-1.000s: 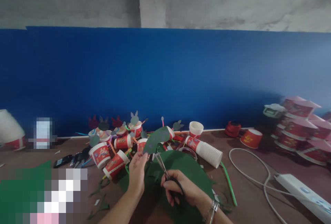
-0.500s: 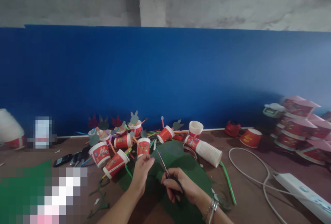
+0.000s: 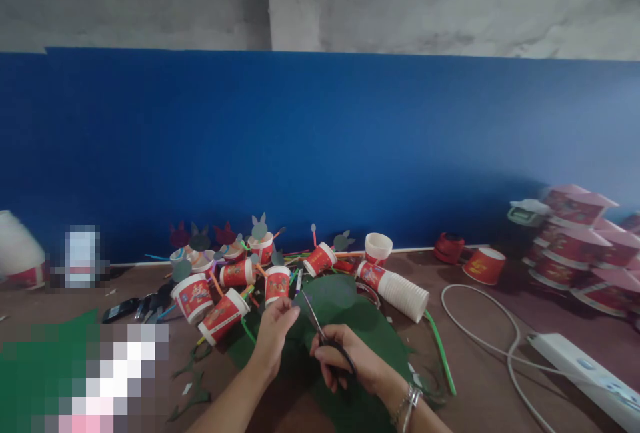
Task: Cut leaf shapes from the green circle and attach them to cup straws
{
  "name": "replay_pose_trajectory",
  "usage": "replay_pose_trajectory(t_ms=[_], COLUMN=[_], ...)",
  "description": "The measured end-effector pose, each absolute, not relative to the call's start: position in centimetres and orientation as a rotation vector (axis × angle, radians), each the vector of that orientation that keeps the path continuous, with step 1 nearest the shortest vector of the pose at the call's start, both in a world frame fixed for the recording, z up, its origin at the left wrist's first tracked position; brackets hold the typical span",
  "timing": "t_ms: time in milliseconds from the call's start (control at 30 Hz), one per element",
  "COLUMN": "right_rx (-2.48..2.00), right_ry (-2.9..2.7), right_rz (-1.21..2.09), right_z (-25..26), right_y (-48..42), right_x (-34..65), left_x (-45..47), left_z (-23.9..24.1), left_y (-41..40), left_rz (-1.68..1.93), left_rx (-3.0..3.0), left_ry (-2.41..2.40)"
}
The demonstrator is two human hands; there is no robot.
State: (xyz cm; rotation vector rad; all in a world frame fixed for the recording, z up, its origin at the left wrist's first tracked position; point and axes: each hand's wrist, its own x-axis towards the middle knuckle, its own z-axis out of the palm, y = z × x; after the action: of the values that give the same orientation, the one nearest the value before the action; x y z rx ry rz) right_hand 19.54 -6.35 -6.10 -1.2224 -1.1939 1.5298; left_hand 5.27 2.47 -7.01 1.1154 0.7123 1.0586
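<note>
In my right hand (image 3: 345, 356) is a pair of scissors (image 3: 315, 316) with dark handles. My fingers are through and around the handles, and the blades point up and left, looking nearly closed. My left hand (image 3: 275, 330) is closed in a pinch just left of the blade tips, at the edge of dark green paper (image 3: 333, 290). The exact point of its grip is partly hidden by the fingers. More green paper (image 3: 377, 326) spreads on the table beneath both hands. Red and white paper cups (image 3: 225, 316) with coloured straws and animal-head cutouts stand and lie beyond my left hand.
A nested stack of paper cups (image 3: 405, 296) lies right of centre beside a green straw (image 3: 443, 360). Further right are a white cable (image 3: 513, 326), a power strip (image 3: 590, 373) and piled cups with pink tops (image 3: 575, 240). Green scraps (image 3: 193, 386) lie left. A blue wall (image 3: 320, 140) stands behind.
Both hands and the scissors stay almost in the same place. The whole view has shifted very slightly.
</note>
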Motion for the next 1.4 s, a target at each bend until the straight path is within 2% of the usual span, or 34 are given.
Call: replay_pose_trajectory(t_ms=[1400], right_rx=[-1.266], right_ry=[-1.248], right_rz=[1.467], right_z=[-6.7], right_y=[-6.2], right_x=[19.8], left_x=[5.2], left_z=[-6.8], left_y=[2.4], left_rz=[1.002], left_rx=[1.231], left_ry=[0.715])
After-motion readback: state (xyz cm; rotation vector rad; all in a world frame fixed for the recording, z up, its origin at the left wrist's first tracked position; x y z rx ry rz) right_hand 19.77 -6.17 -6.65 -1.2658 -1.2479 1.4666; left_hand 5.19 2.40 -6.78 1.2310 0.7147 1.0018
